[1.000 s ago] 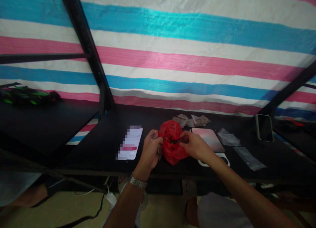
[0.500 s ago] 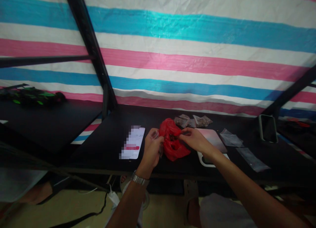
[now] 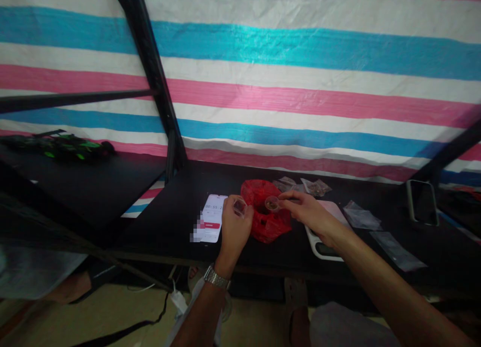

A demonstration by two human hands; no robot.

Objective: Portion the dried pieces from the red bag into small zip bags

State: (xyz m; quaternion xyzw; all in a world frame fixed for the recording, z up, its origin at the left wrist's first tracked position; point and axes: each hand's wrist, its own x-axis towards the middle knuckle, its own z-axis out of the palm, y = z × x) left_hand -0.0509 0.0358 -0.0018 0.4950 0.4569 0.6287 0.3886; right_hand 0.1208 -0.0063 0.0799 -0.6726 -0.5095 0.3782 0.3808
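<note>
A crumpled red plastic bag (image 3: 271, 230) sits on the black table, its mouth open between my hands. My left hand (image 3: 236, 226) is closed on a small clear plastic bag (image 3: 239, 206), whose mouth is spread at the fingertips. Between the fingers of my right hand (image 3: 306, 212) is a small clear scoop (image 3: 272, 203), held over the red bag's opening with brown bits in it. Under my right hand and forearm, partly covered, is a white scale (image 3: 313, 242) with a dark display. Left of my left hand lies a lit phone (image 3: 210, 216) showing a timer.
Behind the red bag lie small filled clear bags (image 3: 315, 186). Flat clear bags (image 3: 398, 249) are at the right, near another phone (image 3: 423, 202) leaning against a dark frame post. A green-and-black toy car (image 3: 75, 147) stands on the left table. A striped sheet hangs behind.
My right hand has risen from the red bag's opening, bringing the scoop with brown bits into sight. My left hand has turned the clear bag's mouth upward. The view has shifted slightly left.
</note>
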